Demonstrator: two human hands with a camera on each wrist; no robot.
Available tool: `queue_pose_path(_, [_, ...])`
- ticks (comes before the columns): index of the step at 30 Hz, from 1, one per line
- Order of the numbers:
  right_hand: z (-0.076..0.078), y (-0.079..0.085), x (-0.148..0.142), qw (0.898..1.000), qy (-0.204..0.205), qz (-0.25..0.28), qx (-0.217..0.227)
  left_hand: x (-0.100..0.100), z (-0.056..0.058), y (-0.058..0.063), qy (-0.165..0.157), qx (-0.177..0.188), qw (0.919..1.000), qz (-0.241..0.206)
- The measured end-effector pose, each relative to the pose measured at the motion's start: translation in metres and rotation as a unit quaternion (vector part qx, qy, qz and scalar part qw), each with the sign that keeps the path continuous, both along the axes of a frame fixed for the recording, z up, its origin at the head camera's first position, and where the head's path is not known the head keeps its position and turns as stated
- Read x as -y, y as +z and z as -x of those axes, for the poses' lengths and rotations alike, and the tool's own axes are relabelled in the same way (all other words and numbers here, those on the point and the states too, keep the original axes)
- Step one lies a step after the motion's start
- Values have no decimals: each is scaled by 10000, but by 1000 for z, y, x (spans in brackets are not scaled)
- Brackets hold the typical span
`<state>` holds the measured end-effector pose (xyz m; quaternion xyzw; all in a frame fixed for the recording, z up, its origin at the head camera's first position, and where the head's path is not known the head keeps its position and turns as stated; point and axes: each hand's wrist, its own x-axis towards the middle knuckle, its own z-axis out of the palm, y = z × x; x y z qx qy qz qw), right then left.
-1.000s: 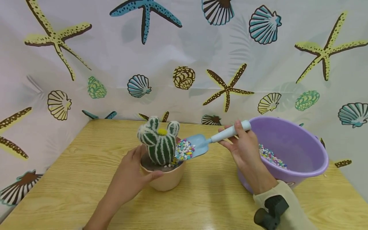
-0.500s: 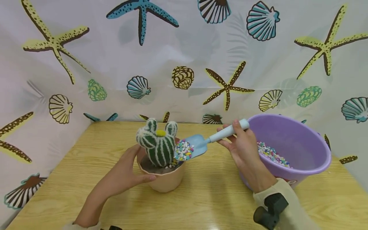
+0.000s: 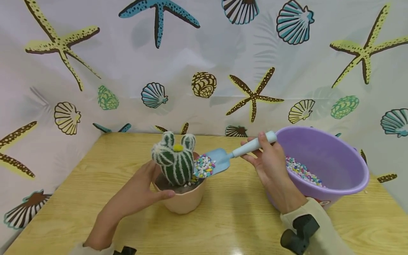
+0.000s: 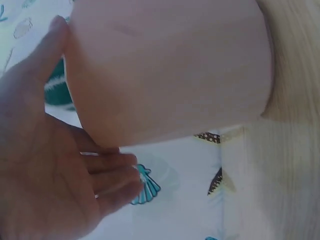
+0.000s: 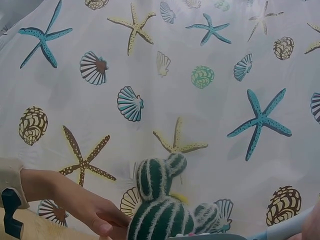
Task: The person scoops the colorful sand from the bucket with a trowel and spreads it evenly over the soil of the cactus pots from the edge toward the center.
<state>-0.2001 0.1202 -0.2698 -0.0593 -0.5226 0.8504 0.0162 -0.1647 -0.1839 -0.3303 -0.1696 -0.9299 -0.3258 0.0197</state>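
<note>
A peach flowerpot (image 3: pixel 185 202) stands on the table, holding a fuzzy green-and-white toy cactus (image 3: pixel 179 167) with a yellow top. My left hand (image 3: pixel 135 194) grips its rim from the left, thumb at the front; the left wrist view shows the pot wall (image 4: pixel 170 75) close up. In my right hand (image 3: pixel 273 166) is the handle of a light blue trowel (image 3: pixel 222 161). Colourful pebbles (image 3: pixel 204 166) lie heaped on its blade, whose tip is over the pot's right rim beside the cactus. A few pebbles (image 3: pixel 192 181) sit on the brown surface inside the pot.
A purple bucket (image 3: pixel 328 159) with more coloured pebbles (image 3: pixel 301 171) stands at the right, close by my right forearm. The wood-grain table (image 3: pixel 223 219) ends at a white cloth backdrop (image 3: pixel 178 60) printed with starfish and shells.
My left hand has shifted slightly left and down on the pot's rim, and more of its forearm shows. The head view moved a little. The loaded trowel stays at the pot.
</note>
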Motion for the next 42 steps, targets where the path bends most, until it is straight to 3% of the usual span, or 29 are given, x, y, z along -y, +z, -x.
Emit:
queue_pose_path(4, [0, 1, -1, 10000, 0, 28, -16, -9, -7, 7, 273, -220, 9975, 607])
queue_pose_path(6, [0, 1, -1, 10000, 11, 37, -43, -10, -9, 9, 301, -256, 9967, 707])
queue_pose_path(13, [0, 1, 0, 9999, 16, 19, -98, 3, 0, 6, -99, 198, 9997, 65])
queue_pose_path(16, [1, 1, -1, 10000, 12, -37, -76, 4, 2, 6, -139, 296, 9995, -16])
queue_pose_path(21, [2, 1, -2, 9999, -12, -65, -76, -1, -2, 10, 91, 303, 9977, 606])
queue_pose_path(26, [2, 1, -2, 10000, -35, -34, -69, -6, -5, 15, 122, 173, 9932, 1145])
queue_pose_path(29, [1, 1, -2, 10000, -22, -21, -54, -4, -5, 17, 33, 268, 9948, 983])
queue_pose_path(36, [1, -1, -1, 10000, -14, -24, -47, 9, 5, 14, -508, 849, 9951, 21])
queue_pose_path(42, [1, 0, -1, 10000, -18, -52, -43, 8, 2, 14, -410, 940, 9946, 148])
